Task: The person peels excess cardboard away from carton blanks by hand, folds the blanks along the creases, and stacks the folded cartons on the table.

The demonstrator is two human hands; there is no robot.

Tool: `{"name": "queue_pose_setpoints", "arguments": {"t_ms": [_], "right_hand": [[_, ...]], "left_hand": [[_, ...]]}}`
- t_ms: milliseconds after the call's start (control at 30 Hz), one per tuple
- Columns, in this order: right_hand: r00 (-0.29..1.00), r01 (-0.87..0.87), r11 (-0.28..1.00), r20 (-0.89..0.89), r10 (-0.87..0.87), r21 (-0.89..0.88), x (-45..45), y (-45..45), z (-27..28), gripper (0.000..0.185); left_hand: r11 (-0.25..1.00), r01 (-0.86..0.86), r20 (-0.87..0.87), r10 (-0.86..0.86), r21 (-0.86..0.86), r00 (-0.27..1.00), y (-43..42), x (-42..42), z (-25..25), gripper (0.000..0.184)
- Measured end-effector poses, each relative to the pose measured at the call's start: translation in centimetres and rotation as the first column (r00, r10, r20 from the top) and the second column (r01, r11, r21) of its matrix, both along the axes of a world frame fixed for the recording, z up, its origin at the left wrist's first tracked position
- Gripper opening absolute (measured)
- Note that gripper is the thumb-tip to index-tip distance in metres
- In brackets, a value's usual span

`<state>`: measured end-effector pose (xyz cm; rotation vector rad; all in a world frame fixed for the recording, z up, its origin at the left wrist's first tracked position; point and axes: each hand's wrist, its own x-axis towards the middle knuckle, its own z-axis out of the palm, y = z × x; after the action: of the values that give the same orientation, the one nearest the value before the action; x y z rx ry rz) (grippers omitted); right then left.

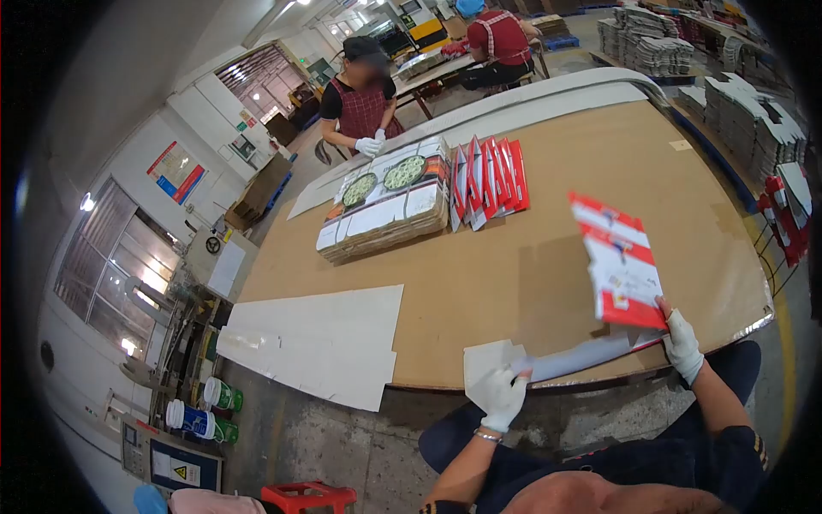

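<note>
My right hand, in a white glove, grips the lower right corner of a red and white printed carton, which is tilted up over the near right of the table. My left hand, also gloved, is at the table's near edge with its fingers curled together. Its fingertips meet the left end of a glossy white strip lying along that edge; what they pinch is hidden. A small white card piece lies just behind the left hand.
Strapped stacks of printed cartons stand on the brown table, beside a row of red and white folded cartons. White sheets cover the near left. A co-worker in white gloves stands across. A red stool is below left.
</note>
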<state>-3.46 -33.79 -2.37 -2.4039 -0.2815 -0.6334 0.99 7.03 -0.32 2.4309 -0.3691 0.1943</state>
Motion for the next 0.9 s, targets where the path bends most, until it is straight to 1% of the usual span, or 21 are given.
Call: {"name": "queue_pose_setpoints", "arguments": {"t_ms": [33,67,100,133,167,200,233,267,300,367,400,433,500,567,633,700,767,800,833,867,900], "right_hand": [[0.999,-0.003,1.0,0.045,0.002,0.013,0.1,-0.1,-0.2,0.064],[0.999,-0.013,0.998,0.03,0.015,-0.059,-0.1,-0.1,0.6,0.065],[0.999,-0.034,0.986,-0.039,0.028,-0.16,-0.4,0.4,2.0,0.065],[0.994,-0.061,0.964,-0.106,0.034,-0.259,-0.6,1.1,3.5,0.066],[0.984,-0.093,0.931,-0.174,0.032,-0.353,-0.6,1.8,4.5,0.066],[0.962,-0.127,0.903,-0.273,0.012,-0.41,-0.5,2.8,4.7,0.069],[0.955,-0.189,0.883,-0.289,0.063,-0.43,-0.4,4.1,5.0,0.069],[0.945,-0.249,0.859,-0.307,0.113,-0.447,-0.2,6.0,6.2,0.068],[0.93,-0.309,0.831,-0.33,0.162,-0.462,-0.2,7.5,7.1,0.068],[0.918,-0.375,0.793,-0.308,0.249,-0.479,0.3,9.5,5.8,0.069],[0.929,-0.364,0.764,-0.268,0.255,-0.533,0.1,9.7,5.1,0.069],[0.92,-0.375,0.768,-0.309,0.241,-0.519,-0.1,9.7,5.2,0.07],[0.915,-0.382,0.756,-0.333,0.228,-0.532,-0.6,9.3,4.9,0.073],[0.922,-0.359,0.761,-0.33,0.201,-0.541,-1.1,9.3,4.2,0.077],[0.922,-0.337,0.763,-0.359,0.147,-0.552,-1.1,9.8,4.1,0.083],[0.938,-0.312,0.772,-0.311,0.155,-0.554,-1.1,9.7,3.6,0.081],[0.923,-0.332,0.794,-0.348,0.163,-0.509,-1.2,9.9,3.8,0.08],[0.924,-0.326,0.807,-0.347,0.161,-0.493,-1.0,10.0,4.0,0.079],[0.924,-0.325,0.812,-0.347,0.163,-0.485,-1.1,10.0,4.0,0.078],[0.925,-0.322,0.817,-0.344,0.162,-0.478,-1.1,10.0,3.9,0.077],[0.926,-0.315,0.824,-0.342,0.158,-0.471,-1.2,10.0,3.9,0.077]], "left_hand": [[0.998,0.0,0.07,-0.005,0.069,0.998,-0.6,0.0,0.2,0.017],[0.991,-0.005,0.143,-0.014,0.136,0.99,-1.2,0.0,0.6,0.018],[0.979,-0.015,0.218,-0.03,0.202,0.976,-1.8,-0.1,1.2,0.018],[0.95,0.043,0.107,-0.079,0.309,0.991,-2.2,-0.3,1.7,0.034],[0.934,0.04,0.167,-0.105,0.354,0.98,-2.7,-0.2,1.3,0.043],[0.916,0.035,0.223,-0.134,0.4,0.966,-3.4,-0.1,0.6,0.052],[0.894,0.031,0.272,-0.168,0.447,0.948,-3.8,-0.2,0.1,0.062],[0.874,0.131,0.133,-0.216,0.467,0.967,-4.1,-0.5,1.1,0.083],[0.853,0.171,0.106,-0.253,0.493,0.962,-4.0,-0.4,1.4,0.087],[0.805,0.262,0.023,-0.323,0.532,0.946,-3.1,-0.8,1.7,0.097],[0.788,0.325,-0.067,-0.343,0.523,0.937,-2.1,-1.4,2.2,0.107],[0.784,0.373,-0.129,-0.358,0.497,0.925,-0.8,-2.1,3.7,0.109],[0.708,0.333,-0.106,-0.346,0.623,0.932,1.8,-3.3,5.6,0.099],[0.693,0.23,0.036,-0.347,0.683,0.937,4.2,-3.3,3.3,0.079],[0.73,0.139,0.192,-0.351,0.67,0.916,4.6,-3.0,3.9,0.06],[0.828,0.125,0.216,-0.284,0.547,0.934,5.7,-2.7,3.8,0.051],[0.945,0.132,0.07,-0.16,0.299,0.985,6.3,-2.4,4.6,0.051],[0.985,0.032,0.065,-0.044,0.169,0.997,6.6,-2.3,3.4,0.069],[0.997,-0.068,0.057,0.067,0.025,0.996,6.9,-2.3,2.3,0.088],[0.948,-0.214,0.061,0.234,-0.234,0.97,5.0,-2.2,1.6,0.097],[0.815,-0.329,0.02,0.385,-0.477,0.923,3.3,-2.1,1.0,0.108]]}}
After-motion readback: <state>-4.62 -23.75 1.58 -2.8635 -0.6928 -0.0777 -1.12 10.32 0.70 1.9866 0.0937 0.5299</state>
